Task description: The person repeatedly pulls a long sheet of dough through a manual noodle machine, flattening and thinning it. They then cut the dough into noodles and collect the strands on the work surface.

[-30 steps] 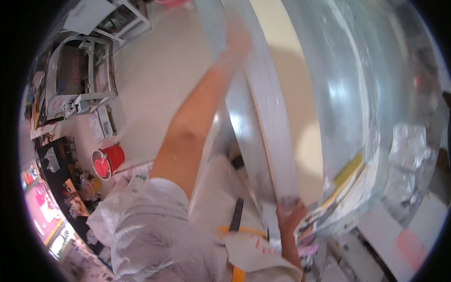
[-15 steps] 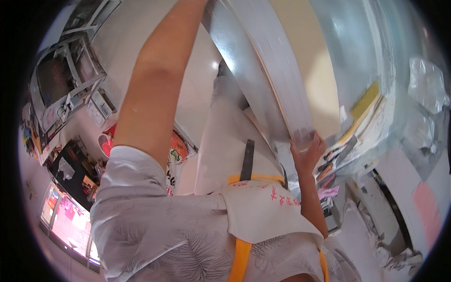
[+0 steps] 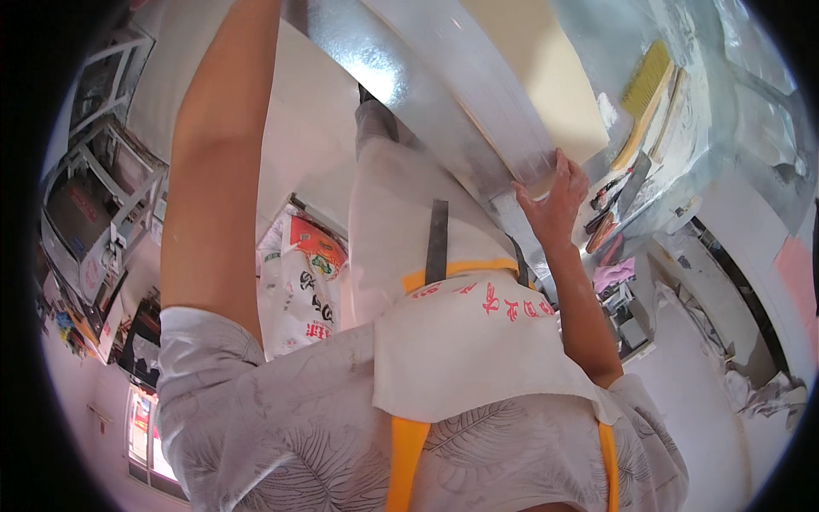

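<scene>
A long, pale translucent straightedge lies on a smooth beige sheet on the shiny metal tabletop. My right hand is at the straightedge's near end. Its thumb is at the left edge and its fingers are at the right edge, so the end sits between them. The sheet's material is not clear to me. My left arm reaches up past the upper edge of the picture, and its hand is out of sight.
A bristle brush and a flat dark blade lie on the right of the table, among white powder. A printed white and red bag stands on the floor to the left. Metal frames stand farther left.
The view has shifted, and more of the table's right side shows. My right hand remains at the straightedge's end, its thumb and fingers more spread. My left arm appears farther left.
</scene>
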Motion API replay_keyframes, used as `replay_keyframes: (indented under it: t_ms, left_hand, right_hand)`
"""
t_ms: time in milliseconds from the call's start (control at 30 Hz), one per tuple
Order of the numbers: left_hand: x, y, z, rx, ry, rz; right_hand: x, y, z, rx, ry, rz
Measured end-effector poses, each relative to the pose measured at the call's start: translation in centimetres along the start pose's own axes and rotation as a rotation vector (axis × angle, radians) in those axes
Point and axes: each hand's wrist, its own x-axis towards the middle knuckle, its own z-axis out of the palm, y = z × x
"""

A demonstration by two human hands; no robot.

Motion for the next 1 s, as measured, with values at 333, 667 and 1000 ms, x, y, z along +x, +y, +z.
replay_keyframes:
  t_ms: [333,667,1000]
  left_hand:
    - [-4.9,-4.8,-3.4,-0.413,0.269,0.477]
    - [-7.8,-2.7,-15.0,-0.201,-0.19,1.076]
    - [-5.2,-3.0,-14.3,-0.26,-0.234,1.354]
  right_hand:
    - [-1.9,-0.1,1.2,0.143,0.237,0.121]
    - [-3.9,-3.7,5.9,0.45,0.628,0.462]
    - [-3.1,-7.4,11.1,0.482,1.057,0.782]
